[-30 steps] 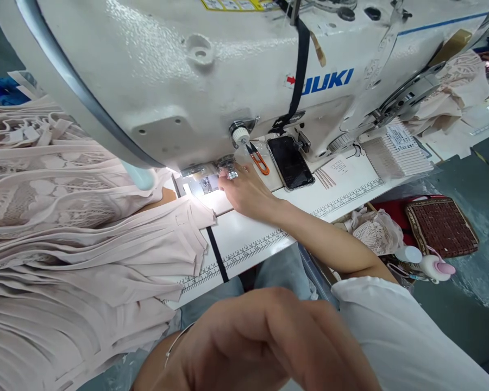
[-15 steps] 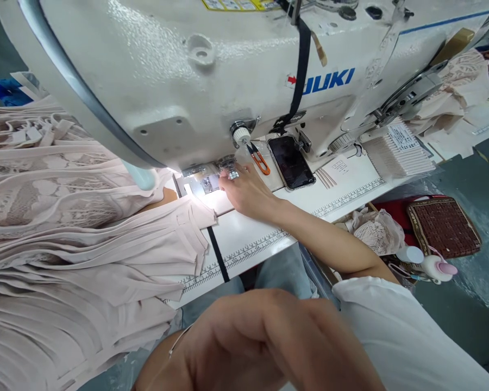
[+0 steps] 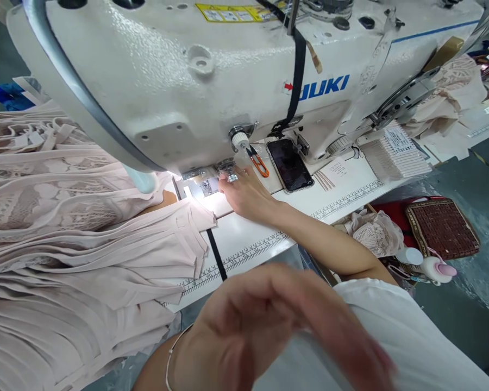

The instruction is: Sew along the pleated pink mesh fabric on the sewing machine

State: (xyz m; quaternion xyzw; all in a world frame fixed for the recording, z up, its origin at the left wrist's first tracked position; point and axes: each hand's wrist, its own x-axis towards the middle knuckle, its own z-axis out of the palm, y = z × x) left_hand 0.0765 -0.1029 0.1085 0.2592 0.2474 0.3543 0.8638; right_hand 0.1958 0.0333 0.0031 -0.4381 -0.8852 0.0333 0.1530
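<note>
My left hand [image 3: 248, 309], with a thin bracelet at the wrist, is raised close to the camera. Its fingers are loosely curved and blurred, the thumb apart, with nothing visible in the palm. Under the head of the white sewing machine [image 3: 236, 103], my right hand [image 3: 248, 193] rests by the presser foot [image 3: 228, 169]. Its fingers are bent together there, and the tips are partly hidden, so what they pinch cannot be made out. A pale pink fabric strip end [image 3: 201, 209] lies lit just left of the needle area.
Layered pale lace garments [image 3: 77, 244] cover the left side. Orange thread snips [image 3: 258, 163] and a phone [image 3: 290, 164] lie right of my right hand. A ruler tape [image 3: 244, 254] runs along the table's front edge. A bundle of straps [image 3: 393, 149] sits farther right.
My left hand has turned and opened somewhat, its fingers swinging down to the right near the camera. My right hand stays at the presser foot. The view has shifted slightly.
</note>
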